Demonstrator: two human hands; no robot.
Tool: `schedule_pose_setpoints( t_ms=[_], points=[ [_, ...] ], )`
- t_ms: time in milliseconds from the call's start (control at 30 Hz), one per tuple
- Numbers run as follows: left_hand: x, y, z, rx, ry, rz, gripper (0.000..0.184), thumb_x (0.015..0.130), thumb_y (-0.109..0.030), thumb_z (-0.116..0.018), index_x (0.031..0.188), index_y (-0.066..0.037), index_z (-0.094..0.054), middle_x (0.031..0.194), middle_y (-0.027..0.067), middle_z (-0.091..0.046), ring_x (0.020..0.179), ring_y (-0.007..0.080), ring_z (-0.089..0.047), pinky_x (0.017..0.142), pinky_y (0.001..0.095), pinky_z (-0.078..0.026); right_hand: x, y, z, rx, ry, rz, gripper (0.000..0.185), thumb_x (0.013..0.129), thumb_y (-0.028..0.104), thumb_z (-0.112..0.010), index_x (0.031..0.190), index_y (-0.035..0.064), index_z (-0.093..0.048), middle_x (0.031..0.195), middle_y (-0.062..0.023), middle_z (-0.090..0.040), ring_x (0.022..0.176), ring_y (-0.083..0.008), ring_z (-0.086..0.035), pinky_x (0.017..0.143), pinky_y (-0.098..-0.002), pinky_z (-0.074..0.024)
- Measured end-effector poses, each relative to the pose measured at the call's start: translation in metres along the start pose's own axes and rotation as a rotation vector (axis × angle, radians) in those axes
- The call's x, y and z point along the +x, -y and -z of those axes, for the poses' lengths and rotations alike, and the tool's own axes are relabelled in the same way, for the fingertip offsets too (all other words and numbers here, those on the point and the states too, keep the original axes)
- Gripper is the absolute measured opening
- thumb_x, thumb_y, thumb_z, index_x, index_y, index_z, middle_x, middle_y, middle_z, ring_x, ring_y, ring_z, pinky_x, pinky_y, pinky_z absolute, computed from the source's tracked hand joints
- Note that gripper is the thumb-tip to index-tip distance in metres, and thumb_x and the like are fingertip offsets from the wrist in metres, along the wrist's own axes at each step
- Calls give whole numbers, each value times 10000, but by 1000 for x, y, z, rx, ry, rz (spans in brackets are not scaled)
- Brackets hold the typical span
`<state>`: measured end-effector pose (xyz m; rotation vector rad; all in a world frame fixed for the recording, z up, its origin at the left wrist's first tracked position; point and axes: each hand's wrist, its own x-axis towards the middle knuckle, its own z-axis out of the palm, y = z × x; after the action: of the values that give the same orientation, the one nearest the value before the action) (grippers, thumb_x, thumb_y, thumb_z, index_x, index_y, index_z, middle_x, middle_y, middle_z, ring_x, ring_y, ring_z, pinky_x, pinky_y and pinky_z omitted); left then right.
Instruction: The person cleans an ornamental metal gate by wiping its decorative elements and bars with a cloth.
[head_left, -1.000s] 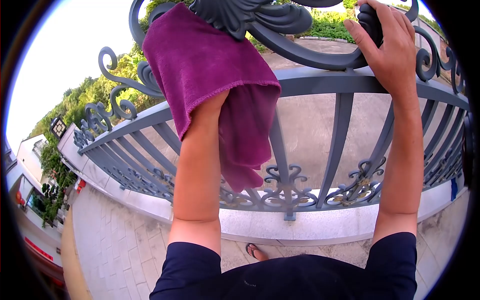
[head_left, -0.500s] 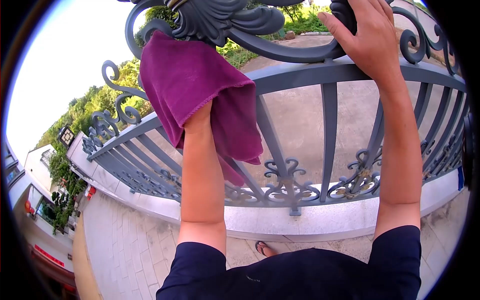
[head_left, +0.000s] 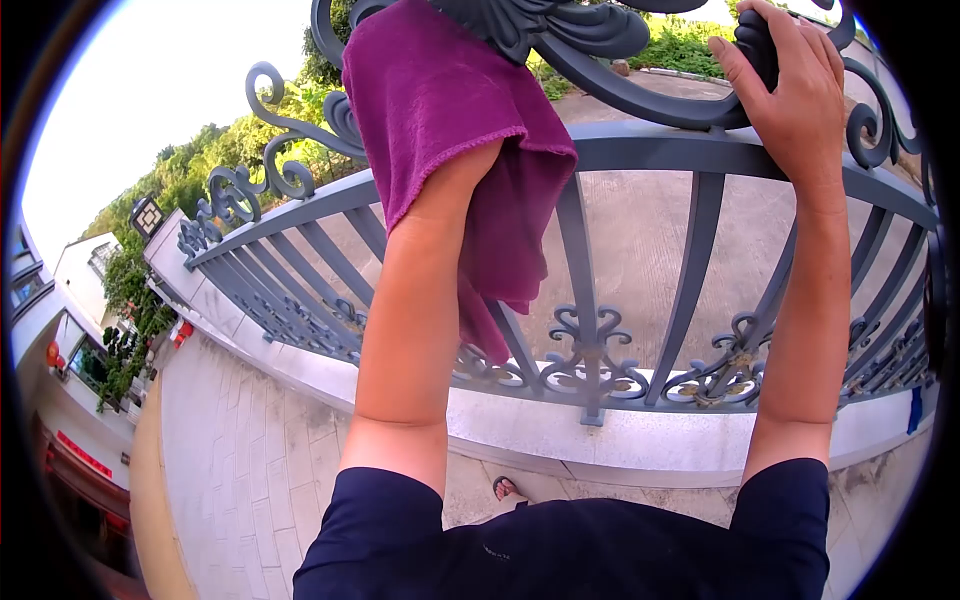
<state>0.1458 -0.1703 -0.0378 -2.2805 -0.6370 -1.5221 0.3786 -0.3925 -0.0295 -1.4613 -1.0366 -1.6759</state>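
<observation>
A purple cloth [head_left: 450, 110] covers my left hand [head_left: 468, 165], so that only the wrist shows and the fingers are hidden. The cloth goes with the hand up against the dark grey leaf-shaped ornament [head_left: 590, 35] on top of the metal fence, and its loose end hangs in front of the bars. At the upper right, my right hand [head_left: 800, 100] is curled over a dark scroll [head_left: 757, 50] of the same ornament, with the thumb on its left side.
The grey fence rail [head_left: 640, 155] curves across in front of me, with bars and small scrollwork [head_left: 592, 365] below. Its base is a pale stone ledge [head_left: 600, 440]. Paving [head_left: 250, 440] lies underfoot. Houses and plants stand at the left.
The view has shifted, so the fence lies further right and slightly higher. My left hand and the cloth remain at the leaf ornament; my right hand stays on the scroll.
</observation>
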Motion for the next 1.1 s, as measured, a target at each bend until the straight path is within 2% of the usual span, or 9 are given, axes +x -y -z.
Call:
schedule_pose_setpoints(
  t_ms=[100,133,267,467,567,667,700,800,1100],
  points=[
    [-15,29,-17,-57,-138,-160,524,978,-322,-744,1432,-84,-636,1431,177,-653,1327,360,-614,1145,453,-475,-14,-100,-61,372,112,62,424,898,356,-762,1221,94,-679,1070,-143,-685,1034,-337,-648,964,-429,-490],
    [-20,31,-9,-43,-69,-125,547,971,-333,-752,1443,-87,-629,1439,177,-649,1343,363,-603,1155,458,-467,-14,-37,-26,-36,22,120,476,1004,520,-720,1341,185,-703,1151,-90,-727,1084,-278,-687,996,-390,-502],
    [-39,49,22,-72,118,-117,672,938,-386,-789,1508,-100,-578,1505,179,-603,1425,374,-535,1206,478,-418,-7,-33,-13,-11,71,148,473,1010,516,-715,1352,190,-695,1154,-87,-729,1087,-268,-686,1016,-384,-492],
    [-37,74,62,65,123,-163,872,852,-393,-842,1575,-80,-469,1595,220,-480,1487,415,-434,1232,479,-368,-7,-26,-14,19,36,97,473,983,484,-754,1315,151,-699,1089,-93,-720,1034,-266,-672,973,-385,-496],
    [-37,91,72,143,-76,-239,644,891,-234,-800,1469,-82,-559,1448,221,-599,1358,431,-556,1129,483,-463,-7,-21,-19,25,-6,61,451,972,470,-768,1277,142,-717,1057,-90,-724,1004,-273,-672,960,-389,-497],
    [-31,69,92,95,3,107,449,880,-140,-779,1301,-77,-638,1208,201,-696,1153,418,-665,991,474,-533,-8,-20,-22,12,-16,36,430,966,459,-774,1252,141,-722,1028,-85,-721,984,-272,-670,950,-393,-496],
    [-38,75,85,77,-18,78,675,875,-240,-834,1478,-113,-557,1323,207,-662,1136,390,-684,1003,462,-534,-7,-19,-22,4,-14,38,423,965,456,-775,1244,142,-723,1018,-83,-720,978,-271,-668,946,-394,-496],
    [-39,3,100,-200,256,374,652,905,-261,-827,1474,-90,-560,1343,188,-647,1180,350,-667,1018,432,-528,-8,-18,-27,-46,-48,18,407,958,450,-781,1222,146,-723,997,-76,-711,972,-265,-665,933,-394,-494],
    [-60,-8,47,-573,496,39,632,929,-245,-813,1475,-65,-549,1369,156,-617,1211,305,-630,1049,411,-509,-2,-19,-14,-58,100,25,452,976,494,-745,1275,158,-696,1035,-93,-700,1031,-273,-652,999,-419,-474]
  ],
)
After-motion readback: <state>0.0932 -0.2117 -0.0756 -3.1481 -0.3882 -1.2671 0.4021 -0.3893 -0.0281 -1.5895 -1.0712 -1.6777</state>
